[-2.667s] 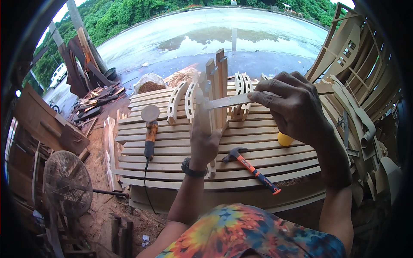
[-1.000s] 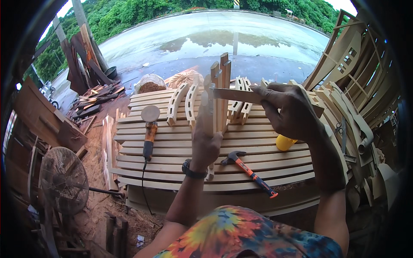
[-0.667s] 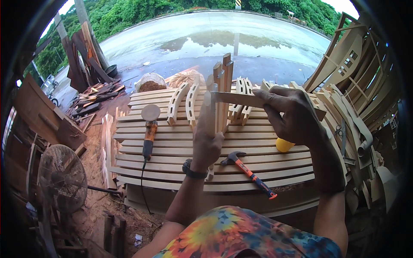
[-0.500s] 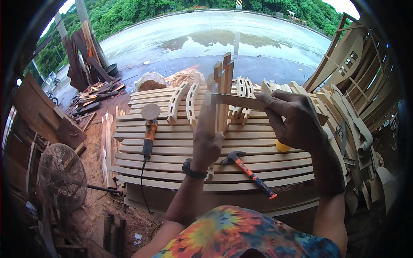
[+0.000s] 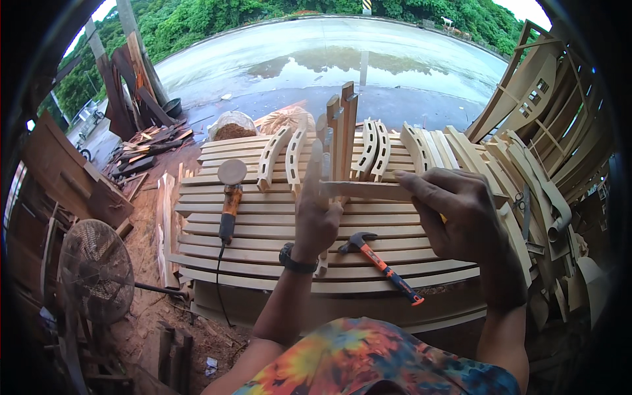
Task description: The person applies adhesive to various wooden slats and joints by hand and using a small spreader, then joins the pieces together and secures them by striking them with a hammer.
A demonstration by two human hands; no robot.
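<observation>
My left hand (image 5: pixel 315 220), a dark watch on its wrist, is wrapped round an upright wooden slat (image 5: pixel 321 263), its fingers stretched up along it. The slat's lower end shows below my palm; much of the rest is hidden. My right hand (image 5: pixel 454 207) pinches one end of a thin, flat brownish strip (image 5: pixel 372 191). That strip lies level, its far end against the slat at my left hand; I cannot tell its exact kind. Just beyond stand two upright wooden pieces (image 5: pixel 343 131). A claw hammer (image 5: pixel 382 266) with an orange and black handle lies nearer me.
Long wooden slats (image 5: pixel 263 258) lie side by side as a work surface. On them rest an orange power tool with a round disc (image 5: pixel 228 204) and slotted curved wooden pieces (image 5: pixel 272 158). A fan (image 5: pixel 95 271) stands at left; boards (image 5: pixel 526 112) lean at right.
My right hand has come down and slightly nearer with the flat strip, sliding it lower along the slat. My left hand has stayed in place.
</observation>
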